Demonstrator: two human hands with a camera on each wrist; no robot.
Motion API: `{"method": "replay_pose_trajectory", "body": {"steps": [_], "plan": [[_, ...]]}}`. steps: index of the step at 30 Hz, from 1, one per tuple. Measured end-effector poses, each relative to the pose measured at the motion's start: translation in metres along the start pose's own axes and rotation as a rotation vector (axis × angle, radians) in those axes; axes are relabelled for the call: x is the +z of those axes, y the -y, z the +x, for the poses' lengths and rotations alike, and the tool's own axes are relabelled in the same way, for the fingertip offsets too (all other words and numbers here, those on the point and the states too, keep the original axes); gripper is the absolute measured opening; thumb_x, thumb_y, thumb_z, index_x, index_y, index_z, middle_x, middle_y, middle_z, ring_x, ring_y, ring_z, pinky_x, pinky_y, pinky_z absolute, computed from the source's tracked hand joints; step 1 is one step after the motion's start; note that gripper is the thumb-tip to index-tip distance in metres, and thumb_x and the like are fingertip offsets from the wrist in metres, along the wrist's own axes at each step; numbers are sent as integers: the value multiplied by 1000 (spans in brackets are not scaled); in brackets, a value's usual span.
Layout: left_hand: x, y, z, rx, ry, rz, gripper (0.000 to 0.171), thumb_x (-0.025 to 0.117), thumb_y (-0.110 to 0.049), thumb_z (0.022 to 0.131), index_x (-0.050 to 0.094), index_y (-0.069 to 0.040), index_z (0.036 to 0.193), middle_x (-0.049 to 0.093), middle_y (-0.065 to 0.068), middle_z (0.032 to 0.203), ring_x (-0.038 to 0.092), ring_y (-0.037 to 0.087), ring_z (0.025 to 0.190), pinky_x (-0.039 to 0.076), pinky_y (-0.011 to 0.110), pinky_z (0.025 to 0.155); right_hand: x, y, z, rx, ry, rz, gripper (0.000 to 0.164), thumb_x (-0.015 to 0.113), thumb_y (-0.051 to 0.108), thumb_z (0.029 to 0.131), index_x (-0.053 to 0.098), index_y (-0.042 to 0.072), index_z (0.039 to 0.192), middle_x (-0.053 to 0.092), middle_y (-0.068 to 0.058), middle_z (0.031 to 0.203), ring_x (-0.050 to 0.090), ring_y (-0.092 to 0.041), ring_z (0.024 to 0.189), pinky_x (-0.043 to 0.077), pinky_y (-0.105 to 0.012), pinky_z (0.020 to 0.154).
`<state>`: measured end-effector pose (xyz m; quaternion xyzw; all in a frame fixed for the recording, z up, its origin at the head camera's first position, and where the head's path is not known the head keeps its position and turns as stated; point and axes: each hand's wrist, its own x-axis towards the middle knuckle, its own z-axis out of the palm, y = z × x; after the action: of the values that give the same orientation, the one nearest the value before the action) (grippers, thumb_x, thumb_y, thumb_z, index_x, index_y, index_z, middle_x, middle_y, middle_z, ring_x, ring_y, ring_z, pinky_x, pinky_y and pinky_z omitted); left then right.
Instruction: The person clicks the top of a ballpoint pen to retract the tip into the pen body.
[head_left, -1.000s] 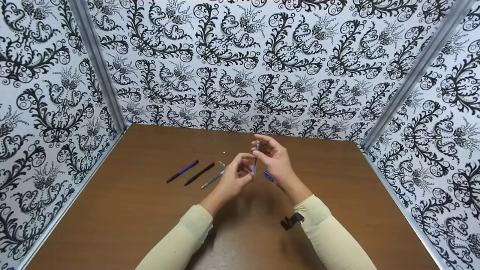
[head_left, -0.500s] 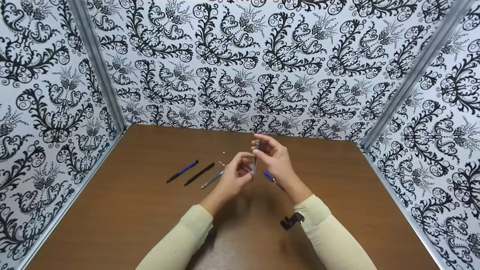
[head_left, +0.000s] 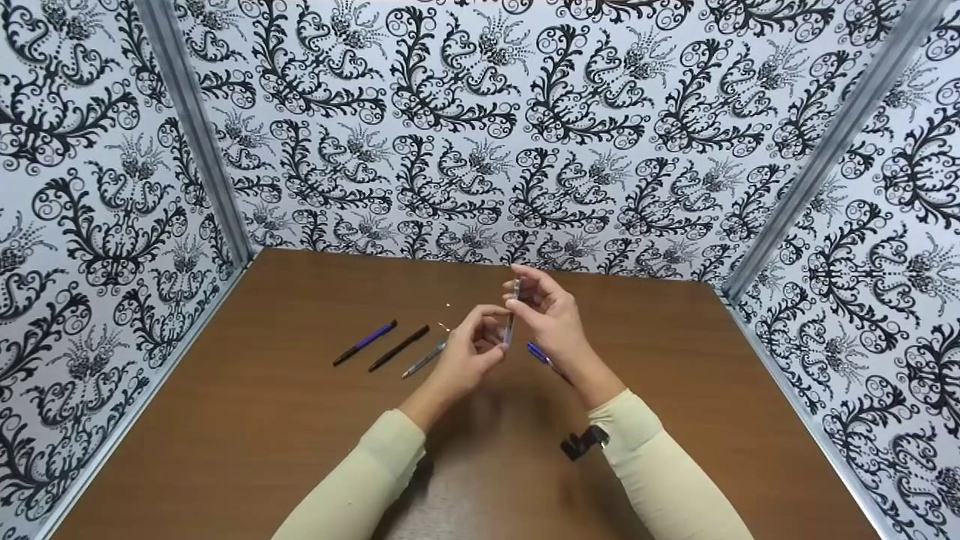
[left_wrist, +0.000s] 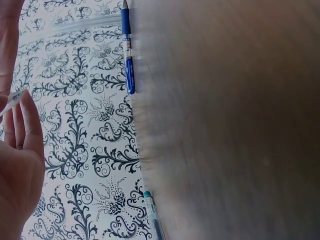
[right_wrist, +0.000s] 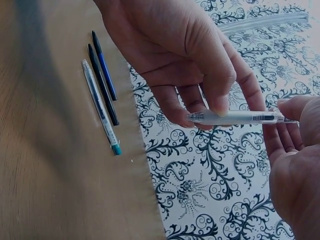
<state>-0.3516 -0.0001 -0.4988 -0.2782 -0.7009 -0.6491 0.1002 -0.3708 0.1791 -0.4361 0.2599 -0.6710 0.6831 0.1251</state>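
Note:
Above the brown table (head_left: 247,420), both hands hold one clear pen (head_left: 511,319) nearly upright between them. My left hand (head_left: 491,336) pinches its lower part with thumb and fingers. My right hand (head_left: 525,294) pinches the upper end. In the right wrist view the clear pen (right_wrist: 235,118) lies level, with the left hand (right_wrist: 207,107) gripping its middle and the right hand (right_wrist: 290,117) at its tip. The left wrist view shows only the left hand's palm (left_wrist: 20,165) and one end of the clear pen (left_wrist: 10,103).
Left of the hands, three pens lie side by side: a blue pen (head_left: 365,342), a black pen (head_left: 399,347) and a clear pen with a teal end (head_left: 425,357). Another blue pen (head_left: 538,352) lies under the right hand. Patterned walls (head_left: 480,135) enclose the table on three sides.

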Motion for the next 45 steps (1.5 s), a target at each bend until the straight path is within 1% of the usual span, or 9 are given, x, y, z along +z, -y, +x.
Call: {"method": "replay_pose_trajectory", "body": {"steps": [3,6,11,18,20,28,34,36,45], "plan": [[-1,1,0,4,4,2,54,67,13,91,62,-7,141,73,13,110,71,23,95,61,31,83,1,0,0,1,-7,7,50,77,-8,98,67,2,146,76,-17,123,72,-41,115,60,-41,102],[-1,2,0,6,3,-5,54,68,14,91,62,-7,140,73,13,109,71,24,94,61,31,83,1,0,-1,1,-10,12,50,76,-9,97,67,1,146,76,-17,123,70,-47,116,60,-41,103],[-1,3,-1,18,2,-7,53,68,14,91,63,-7,140,73,14,109,71,25,94,61,31,83,1,-2,-1,-4,-16,5,51,74,-13,96,67,0,145,76,-17,121,70,-47,115,60,-40,101],[-1,3,-1,6,1,-4,53,68,13,92,63,-8,140,73,14,108,71,25,94,61,31,82,0,-2,-1,-11,-11,-4,51,78,-8,96,67,1,146,76,-17,122,67,-54,118,60,-40,102],[-1,3,-1,1,4,-2,53,68,13,92,63,-8,140,73,13,108,71,24,94,61,32,83,-1,-2,-1,-10,-8,-10,52,78,-8,96,67,2,146,76,-17,122,68,-52,118,60,-40,102],[-2,4,-2,-16,11,-27,53,68,13,92,62,-8,141,72,15,109,69,24,95,61,30,84,-3,-1,-1,-28,-3,-52,56,76,-13,96,65,2,149,76,-17,124,73,-31,112,60,-38,99],[-5,5,-2,-59,60,4,54,69,12,93,63,-10,141,72,12,109,68,20,95,60,30,84,-8,-1,-2,-26,0,-81,56,77,-12,96,63,-1,149,75,-16,123,72,-42,109,61,-35,94],[-8,5,-3,-65,84,21,54,69,11,93,64,-11,142,72,10,108,68,20,95,59,31,83,-11,-2,-3,-21,6,-92,56,77,-11,96,63,-2,149,74,-16,124,72,-43,109,61,-36,94],[-20,4,-5,-77,178,56,55,65,14,92,66,-11,141,71,14,107,67,23,96,59,33,84,-24,-10,-8,6,49,-155,48,78,-9,96,66,-2,142,74,-15,125,71,-28,109,60,-32,94]]}}
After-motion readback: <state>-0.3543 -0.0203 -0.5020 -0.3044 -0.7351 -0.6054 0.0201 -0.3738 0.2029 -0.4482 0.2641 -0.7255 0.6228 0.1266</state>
